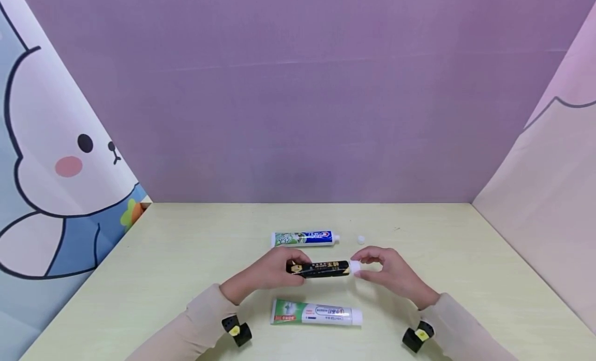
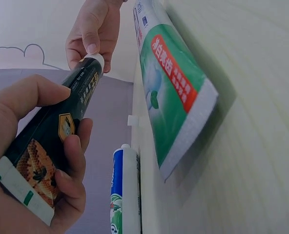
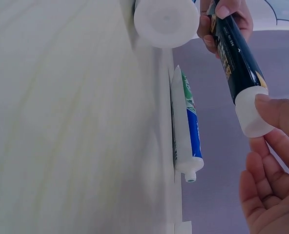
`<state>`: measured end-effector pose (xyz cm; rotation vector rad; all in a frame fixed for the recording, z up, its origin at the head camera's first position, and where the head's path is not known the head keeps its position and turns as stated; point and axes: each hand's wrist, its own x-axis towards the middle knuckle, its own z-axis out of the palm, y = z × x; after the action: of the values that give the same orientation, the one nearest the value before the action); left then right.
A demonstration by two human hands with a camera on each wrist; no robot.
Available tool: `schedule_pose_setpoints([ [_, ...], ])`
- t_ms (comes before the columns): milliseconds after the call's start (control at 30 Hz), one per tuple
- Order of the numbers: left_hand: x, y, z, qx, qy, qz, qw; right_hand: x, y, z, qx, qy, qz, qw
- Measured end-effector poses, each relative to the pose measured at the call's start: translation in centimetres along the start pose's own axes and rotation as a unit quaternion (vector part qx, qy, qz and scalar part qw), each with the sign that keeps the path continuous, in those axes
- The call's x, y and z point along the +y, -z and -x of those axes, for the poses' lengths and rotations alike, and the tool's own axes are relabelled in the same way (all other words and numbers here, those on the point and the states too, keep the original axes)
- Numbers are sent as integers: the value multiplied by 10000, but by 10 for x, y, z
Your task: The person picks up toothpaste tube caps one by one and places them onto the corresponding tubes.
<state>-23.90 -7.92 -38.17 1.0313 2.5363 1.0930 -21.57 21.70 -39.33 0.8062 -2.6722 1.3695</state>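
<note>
A black toothpaste tube point(image 1: 323, 269) with gold print is held above the table between both hands. My left hand point(image 1: 281, 268) grips its flat crimped end, the fingers curled round the body in the left wrist view. At the other end my right hand point(image 1: 388, 270) pinches the white cap point(image 3: 253, 112) between thumb and fingers. Beyond them lies a blue and green toothpaste tube point(image 1: 304, 239), its nozzle bare. A small white cap point(image 1: 360, 240) sits just right of that nozzle. Nearer me lies a green and white toothpaste tube point(image 1: 316, 313) with its cap on.
The pale wooden table point(image 1: 200, 247) ends at a purple backdrop point(image 1: 307, 118). A cartoon-printed panel point(image 1: 60, 159) stands along the left side and a pale pink one point(image 1: 554, 195) along the right. Black wrist cameras point(image 1: 236, 330) are strapped over both sleeves.
</note>
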Motion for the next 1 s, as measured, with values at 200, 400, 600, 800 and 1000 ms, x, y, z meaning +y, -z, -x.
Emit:
schedule_pose_setpoints([
  [200, 1, 0, 1, 45, -123, -45, 9999, 1, 0, 0, -46, -193, -210, 9996],
  [400, 2, 1, 2, 126, -174, -38, 9998, 1, 0, 1, -93, -390, -412, 9983],
  [600, 3, 0, 2, 149, -223, 22, 9996, 0, 1, 1, -117, -788, -469, 9957],
  [800, 3, 1, 2, 121, -218, 53, 9997, 2, 1, 1, -233, -824, -756, 9934],
  [1000, 4, 2, 2, 84, -250, 71, 9996, 2, 4, 1, -503, -904, -905, 9905],
])
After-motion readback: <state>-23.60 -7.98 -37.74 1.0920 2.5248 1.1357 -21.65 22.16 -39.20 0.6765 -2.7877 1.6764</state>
